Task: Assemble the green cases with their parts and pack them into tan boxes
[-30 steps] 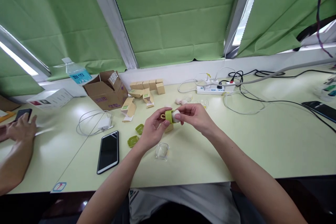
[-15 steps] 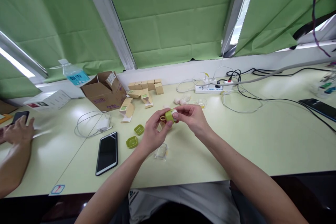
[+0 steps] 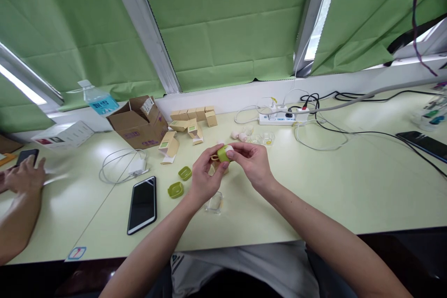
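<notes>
Above the table, my left hand [image 3: 206, 174] is closed round a small green earbud case [image 3: 222, 153] with a cream loop at its left end. A white part shows at the case's right side. My right hand [image 3: 254, 164] pinches that white end between thumb and fingers; the fingertips partly cover it. On the table left of my hands lie two green case shells, a smaller one [image 3: 185, 173] and a larger one [image 3: 175, 190]. A clear plastic case [image 3: 214, 203] rests just below my left hand. Partly hidden behind the hands is a small tan cardboard piece [image 3: 223, 167].
Small tan boxes [image 3: 193, 114] and a large cardboard box [image 3: 138, 123] stand at the back. A white phone [image 3: 142, 205] lies left. Pink-white pieces [image 3: 240, 135] and clear cases [image 3: 267, 138] sit near a power strip [image 3: 279, 118]. At far left is another person's hand [image 3: 26, 174].
The green case has tilted and shifted slightly left in my hands. My right hand has moved a little left, its fingers further over the white end.
</notes>
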